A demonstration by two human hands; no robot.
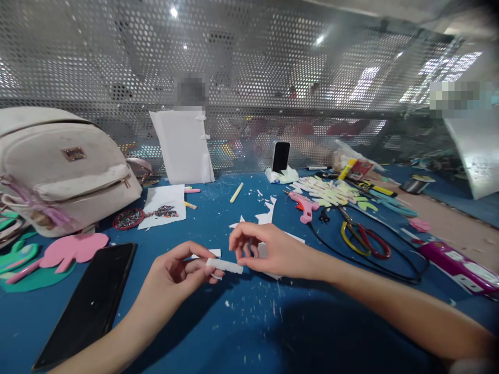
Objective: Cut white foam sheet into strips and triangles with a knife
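A short white paper strip [224, 266] with a slightly ragged lower edge is pinched between the thumb and fingers of my left hand [183, 270]. Close by on the right, my right hand [265, 249] has its fingers curled, thumb and index tip nearly together beside the strip's right end. Whether anything small is between them I cannot make out. Another small white piece [214, 253] shows behind the left fingers. White paper scraps [267, 212] lie beyond and under my right hand, partly hidden by it.
To the left are a black phone [88, 306], pink foam cutout [80, 249] and white backpack [74, 171]. A pink glue gun [306, 205], pale strips [327, 191], red-and-yellow-handled pliers [364, 239] and a purple power strip [460, 267] lie right. Another phone [281, 157] stands behind.
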